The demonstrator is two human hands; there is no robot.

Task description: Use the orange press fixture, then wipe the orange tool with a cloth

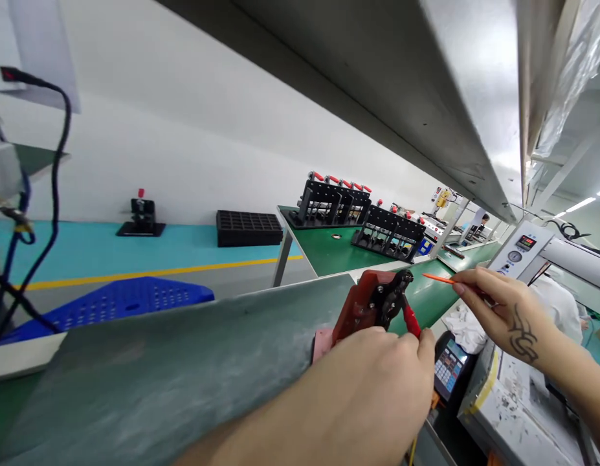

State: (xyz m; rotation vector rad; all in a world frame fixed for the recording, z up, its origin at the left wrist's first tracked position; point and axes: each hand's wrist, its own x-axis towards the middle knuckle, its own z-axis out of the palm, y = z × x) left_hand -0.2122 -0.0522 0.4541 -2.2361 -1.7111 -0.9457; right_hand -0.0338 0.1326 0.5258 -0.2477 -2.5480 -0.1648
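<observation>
the left hand (377, 382) rests against a red toggle clamp jig (365, 304), its grip curled about the clamp's red-sleeved lever (411, 320); how tightly the fingers close i cannot tell, since the back of the hand hides them. the jig sits at the near edge of the green table (426, 294), just behind a tilted grey panel (183, 362). it looks like rigid red plate with black steel linkage, probably heavy for its size and stiff, best taken by the lever's soft sleeve or the flat body, away from the pinching links.

the right hand (503, 310) holds a thin orange stick (438, 278) in a narrow pinch grip, tip aimed at the clamp's black head (399, 288) but not touching it. the stick seems light, slim and easy to snap or drop, so a hold nearer its middle would steady it.

farther along the table stand rows of black clamp fixtures (338, 204) with red handles, hard and angular.
</observation>
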